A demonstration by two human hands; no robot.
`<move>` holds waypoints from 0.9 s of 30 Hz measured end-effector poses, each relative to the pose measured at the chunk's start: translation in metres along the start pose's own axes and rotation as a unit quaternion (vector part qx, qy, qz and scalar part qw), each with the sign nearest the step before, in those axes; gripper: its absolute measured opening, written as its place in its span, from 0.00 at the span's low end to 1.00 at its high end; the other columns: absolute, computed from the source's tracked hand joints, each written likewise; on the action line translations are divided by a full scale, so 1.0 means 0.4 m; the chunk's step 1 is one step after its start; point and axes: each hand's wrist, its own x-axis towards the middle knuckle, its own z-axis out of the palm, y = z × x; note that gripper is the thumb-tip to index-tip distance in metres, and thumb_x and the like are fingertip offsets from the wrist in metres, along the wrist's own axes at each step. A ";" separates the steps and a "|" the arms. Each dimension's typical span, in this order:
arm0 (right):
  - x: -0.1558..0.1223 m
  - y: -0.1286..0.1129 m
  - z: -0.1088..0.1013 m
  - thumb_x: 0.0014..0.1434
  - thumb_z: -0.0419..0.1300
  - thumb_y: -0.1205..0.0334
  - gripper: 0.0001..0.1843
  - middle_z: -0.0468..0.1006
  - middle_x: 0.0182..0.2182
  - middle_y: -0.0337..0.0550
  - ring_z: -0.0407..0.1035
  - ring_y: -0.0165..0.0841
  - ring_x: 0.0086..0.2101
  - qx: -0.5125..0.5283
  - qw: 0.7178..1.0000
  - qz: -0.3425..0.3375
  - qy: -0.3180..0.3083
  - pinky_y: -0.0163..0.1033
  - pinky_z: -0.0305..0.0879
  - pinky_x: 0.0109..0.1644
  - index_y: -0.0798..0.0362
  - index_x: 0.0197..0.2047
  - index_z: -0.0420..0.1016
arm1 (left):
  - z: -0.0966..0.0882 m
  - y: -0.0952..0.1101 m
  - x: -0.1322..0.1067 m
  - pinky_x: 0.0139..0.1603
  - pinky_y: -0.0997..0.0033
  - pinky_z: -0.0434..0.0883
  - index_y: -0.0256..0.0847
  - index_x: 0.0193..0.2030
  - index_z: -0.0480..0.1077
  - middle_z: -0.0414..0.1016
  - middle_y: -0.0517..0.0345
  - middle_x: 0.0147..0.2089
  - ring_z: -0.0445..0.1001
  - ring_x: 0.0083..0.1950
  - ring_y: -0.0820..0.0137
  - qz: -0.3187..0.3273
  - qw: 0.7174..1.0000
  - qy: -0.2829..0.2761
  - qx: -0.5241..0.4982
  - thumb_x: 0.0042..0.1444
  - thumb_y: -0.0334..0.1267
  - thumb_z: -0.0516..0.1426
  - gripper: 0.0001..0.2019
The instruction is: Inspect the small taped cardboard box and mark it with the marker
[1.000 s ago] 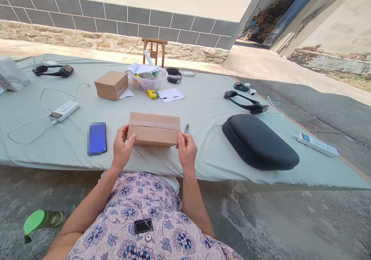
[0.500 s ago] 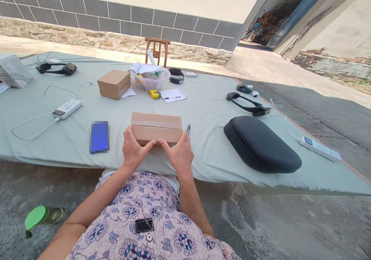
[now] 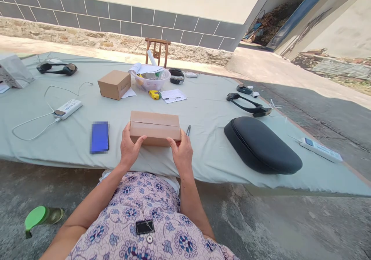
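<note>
A brown cardboard box (image 3: 154,125), long and low with a closed top, is at the near edge of the cloth-covered table (image 3: 203,109). My left hand (image 3: 130,146) grips its left end, thumb along the front face. On the right end my right hand (image 3: 182,148) holds it the same way, its fingers partly hidden behind the box. A dark pen (image 3: 188,130) lies just beyond my right hand. Left of the box lies a phone-like flat item (image 3: 99,137) with a blurred blue face.
Right of me sits a black padded case (image 3: 261,144), with a black headset (image 3: 249,105) behind it. Farther back are another cardboard box (image 3: 114,84), a plastic basket (image 3: 152,82), and a yellow tape measure (image 3: 155,94). A white power bank (image 3: 68,109) with a cable lies left.
The box has shifted slightly left and turned a little, its right end now nearer me. My thumbs have moved apart along its front face.
</note>
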 end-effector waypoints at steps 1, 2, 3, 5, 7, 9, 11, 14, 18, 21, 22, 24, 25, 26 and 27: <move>0.003 0.007 0.004 0.64 0.51 0.34 0.38 0.76 0.47 0.55 0.73 0.40 0.40 0.005 1.000 -0.003 0.006 0.43 0.70 0.43 0.54 0.65 0.65 | 0.000 -0.006 0.006 0.68 0.56 0.65 0.43 0.69 0.58 0.64 0.43 0.69 0.64 0.69 0.53 -0.001 1.000 -0.004 -0.012 0.55 0.52 0.65 0.38; 0.007 0.015 0.009 0.65 0.51 0.35 0.36 0.76 0.46 0.54 0.72 0.40 0.39 0.010 1.000 -0.005 0.011 0.43 0.70 0.44 0.54 0.64 0.66 | 0.000 -0.014 0.012 0.68 0.56 0.66 0.43 0.69 0.59 0.65 0.44 0.69 0.65 0.69 0.54 -0.003 1.000 -0.009 -0.026 0.55 0.52 0.64 0.38; 0.011 0.024 0.015 0.66 0.50 0.37 0.34 0.76 0.45 0.53 0.72 0.39 0.38 0.018 1.000 -0.006 0.014 0.43 0.70 0.44 0.54 0.63 0.67 | 0.001 -0.024 0.019 0.67 0.56 0.66 0.44 0.69 0.59 0.65 0.45 0.69 0.66 0.68 0.55 -0.005 0.999 -0.015 -0.041 0.56 0.52 0.63 0.37; 0.018 0.045 0.031 0.67 0.48 0.41 0.30 0.76 0.43 0.52 0.72 0.38 0.37 0.041 0.999 -0.004 0.023 0.44 0.69 0.45 0.54 0.60 0.70 | 0.004 -0.052 0.031 0.67 0.56 0.66 0.44 0.69 0.59 0.66 0.46 0.69 0.67 0.67 0.56 -0.006 0.997 -0.033 -0.070 0.59 0.51 0.61 0.34; 0.021 0.070 0.052 0.67 0.48 0.43 0.27 0.76 0.42 0.51 0.72 0.38 0.38 0.070 0.997 0.010 0.033 0.44 0.69 0.45 0.54 0.56 0.72 | 0.008 -0.084 0.037 0.68 0.56 0.65 0.45 0.70 0.59 0.66 0.47 0.69 0.67 0.68 0.57 -0.002 0.995 -0.047 -0.083 0.61 0.47 0.58 0.31; 0.018 0.095 0.077 0.66 0.49 0.44 0.25 0.75 0.41 0.51 0.71 0.37 0.38 0.088 0.995 0.033 0.032 0.44 0.69 0.44 0.55 0.52 0.73 | 0.012 -0.118 0.035 0.68 0.55 0.65 0.46 0.71 0.58 0.65 0.49 0.69 0.66 0.68 0.58 0.000 0.996 -0.055 -0.075 0.61 0.44 0.58 0.31; 0.008 0.119 0.104 0.64 0.51 0.46 0.22 0.75 0.41 0.50 0.70 0.37 0.35 0.084 0.995 0.051 0.011 0.44 0.69 0.43 0.55 0.50 0.73 | 0.018 -0.149 0.028 0.68 0.54 0.66 0.48 0.71 0.57 0.65 0.50 0.70 0.67 0.68 0.59 -0.002 0.997 -0.060 -0.049 0.59 0.40 0.59 0.33; -0.011 0.149 0.142 0.62 0.54 0.53 0.16 0.74 0.39 0.48 0.69 0.39 0.36 0.022 0.999 0.040 -0.018 0.47 0.68 0.44 0.55 0.48 0.71 | 0.024 -0.186 0.019 0.65 0.53 0.69 0.49 0.71 0.56 0.68 0.50 0.68 0.70 0.64 0.58 -0.001 0.998 -0.065 0.008 0.56 0.34 0.59 0.36; -0.024 0.170 0.172 0.58 0.57 0.60 0.12 0.74 0.37 0.49 0.67 0.43 0.40 -0.044 0.999 0.016 -0.018 0.50 0.67 0.48 0.54 0.45 0.70 | 0.022 -0.205 0.020 0.60 0.54 0.72 0.48 0.71 0.57 0.72 0.50 0.62 0.74 0.58 0.59 0.008 0.996 -0.075 0.048 0.55 0.33 0.59 0.35; -0.022 0.175 0.175 0.58 0.57 0.60 0.12 0.74 0.37 0.47 0.67 0.41 0.39 -0.035 0.999 0.015 -0.017 0.49 0.67 0.48 0.53 0.45 0.69 | 0.015 -0.202 0.025 0.58 0.55 0.73 0.47 0.70 0.58 0.73 0.51 0.59 0.75 0.52 0.62 0.005 0.995 -0.089 0.042 0.56 0.33 0.58 0.34; -0.022 0.176 0.175 0.58 0.57 0.60 0.11 0.74 0.37 0.47 0.66 0.41 0.39 -0.032 0.999 0.015 -0.016 0.48 0.67 0.48 0.52 0.45 0.69 | 0.013 -0.200 0.026 0.57 0.55 0.73 0.47 0.70 0.58 0.73 0.50 0.59 0.76 0.51 0.63 0.000 0.995 -0.092 0.035 0.56 0.33 0.57 0.33; -0.021 0.174 0.173 0.58 0.57 0.59 0.11 0.73 0.37 0.46 0.66 0.40 0.39 -0.031 0.999 0.020 -0.015 0.48 0.67 0.47 0.52 0.44 0.68 | 0.011 -0.195 0.027 0.58 0.55 0.73 0.46 0.70 0.59 0.72 0.49 0.60 0.76 0.52 0.63 -0.010 0.995 -0.097 0.020 0.57 0.33 0.56 0.32; -0.021 0.173 0.172 0.58 0.57 0.59 0.10 0.73 0.37 0.46 0.66 0.41 0.39 -0.031 0.999 0.022 -0.015 0.48 0.67 0.47 0.52 0.43 0.68 | 0.011 -0.193 0.027 0.58 0.55 0.73 0.46 0.69 0.59 0.72 0.49 0.61 0.75 0.54 0.62 -0.014 0.995 -0.098 0.012 0.57 0.33 0.56 0.32; -0.021 0.172 0.170 0.58 0.57 0.59 0.09 0.73 0.37 0.46 0.67 0.41 0.39 -0.030 0.999 0.022 -0.016 0.48 0.67 0.47 0.51 0.42 0.68 | 0.011 -0.192 0.026 0.59 0.54 0.73 0.45 0.69 0.59 0.72 0.48 0.62 0.75 0.55 0.61 -0.018 0.995 -0.098 0.007 0.57 0.33 0.56 0.31; -0.021 0.171 0.169 0.58 0.56 0.59 0.08 0.73 0.36 0.46 0.67 0.41 0.39 -0.029 0.999 0.021 -0.017 0.48 0.67 0.47 0.51 0.42 0.68 | 0.011 -0.190 0.026 0.60 0.54 0.72 0.45 0.69 0.60 0.72 0.48 0.62 0.75 0.56 0.60 -0.021 0.995 -0.098 0.003 0.57 0.33 0.56 0.31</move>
